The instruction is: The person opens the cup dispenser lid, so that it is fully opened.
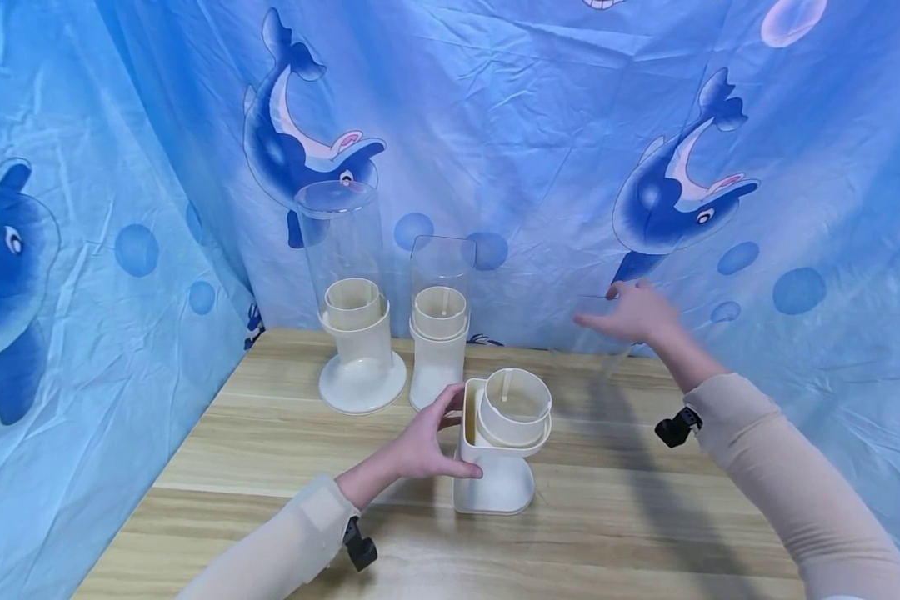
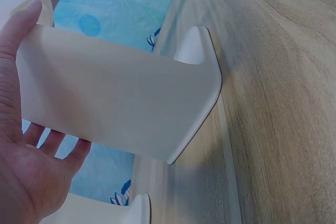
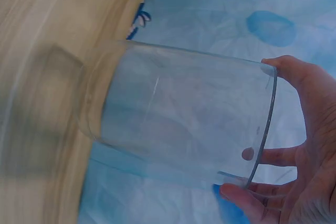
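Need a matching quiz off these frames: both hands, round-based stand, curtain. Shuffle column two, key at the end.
1. Left hand
2. Right hand
3. Round-based stand
4. Dolphin-print curtain

A. carries a clear cylinder
B. hangs behind the wooden table
C. grips a clear container near its rim
D. grips the foreground cream stand

Pairs: 1-D; 2-C; 3-A; 4-B

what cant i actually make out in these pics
- Head view: the left hand's fingertips, hidden behind the white stand.
- Left wrist view: the top of that stand, cut off by the left edge.
- Right wrist view: whether the clear container is closed at its far end, which blurs against the table.
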Demonstrator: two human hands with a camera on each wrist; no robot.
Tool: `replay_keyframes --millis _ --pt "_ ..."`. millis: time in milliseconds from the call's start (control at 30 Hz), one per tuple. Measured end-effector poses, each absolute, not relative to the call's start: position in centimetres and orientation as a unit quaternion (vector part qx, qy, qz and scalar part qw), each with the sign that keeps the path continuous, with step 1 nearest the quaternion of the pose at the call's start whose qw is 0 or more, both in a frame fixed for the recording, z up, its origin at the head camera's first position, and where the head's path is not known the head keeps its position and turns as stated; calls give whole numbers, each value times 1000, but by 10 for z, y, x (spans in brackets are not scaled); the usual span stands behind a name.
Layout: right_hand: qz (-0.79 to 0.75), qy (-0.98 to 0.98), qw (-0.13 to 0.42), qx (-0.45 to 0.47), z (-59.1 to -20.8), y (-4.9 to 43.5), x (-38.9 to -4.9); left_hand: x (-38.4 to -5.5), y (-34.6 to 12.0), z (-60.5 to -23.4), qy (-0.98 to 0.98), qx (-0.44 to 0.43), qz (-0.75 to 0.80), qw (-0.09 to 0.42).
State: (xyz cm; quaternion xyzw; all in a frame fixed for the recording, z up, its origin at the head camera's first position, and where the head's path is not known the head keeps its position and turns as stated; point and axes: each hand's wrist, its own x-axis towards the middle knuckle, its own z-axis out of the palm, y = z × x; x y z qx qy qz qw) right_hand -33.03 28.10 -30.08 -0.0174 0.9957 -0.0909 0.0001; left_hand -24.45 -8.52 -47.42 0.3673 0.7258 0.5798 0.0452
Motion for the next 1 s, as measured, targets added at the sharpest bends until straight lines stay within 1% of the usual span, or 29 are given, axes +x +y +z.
replay_keyframes --millis 467,833,1000 --pt "-104 995 6 -5 -343 279 -337 -245 -83 -473 727 367 579 46" --pt "-101 995 14 -6 -357 278 -341 -246 -82 -471 727 360 582 54" --pt "-100 995 13 -6 -362 275 -342 -246 -82 -473 730 364 577 48"
